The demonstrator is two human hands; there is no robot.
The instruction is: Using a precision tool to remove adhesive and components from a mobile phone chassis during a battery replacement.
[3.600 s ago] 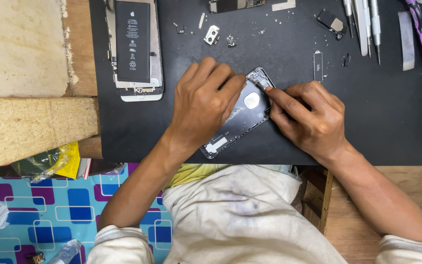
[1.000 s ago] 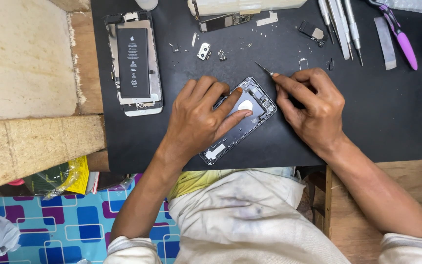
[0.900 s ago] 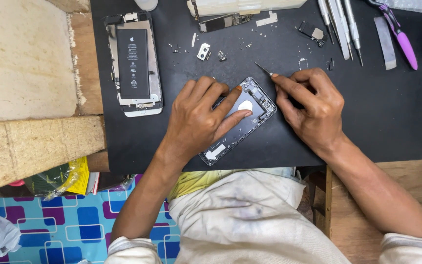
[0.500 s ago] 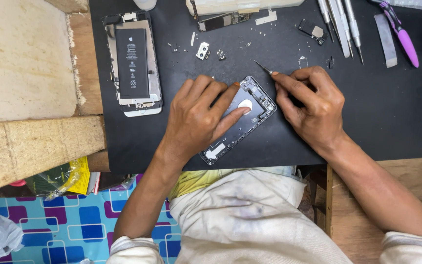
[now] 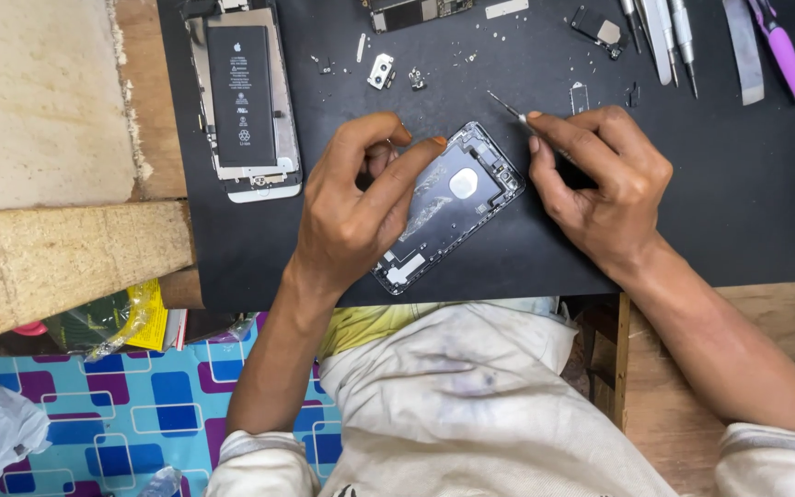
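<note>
An opened phone housing lies tilted on the black work mat, its inside facing up. My left hand rests on its left half, index finger stretched over the top edge, thumb lifted. My right hand sits just right of the housing and pinches thin metal tweezers, whose tip points up-left above the housing's upper corner. A phone screen assembly with a black battery lies at the mat's upper left.
Small screws and metal brackets are scattered above the housing. Screwdrivers, a purple-handled tool and a circuit board line the mat's top edge. A wooden bench edge is at left; patterned blue floor mat below.
My left thumb has lifted off the housing and the fingers have curled up. The tweezers in my right hand stay near the housing's top corner. The view shifted slightly.
</note>
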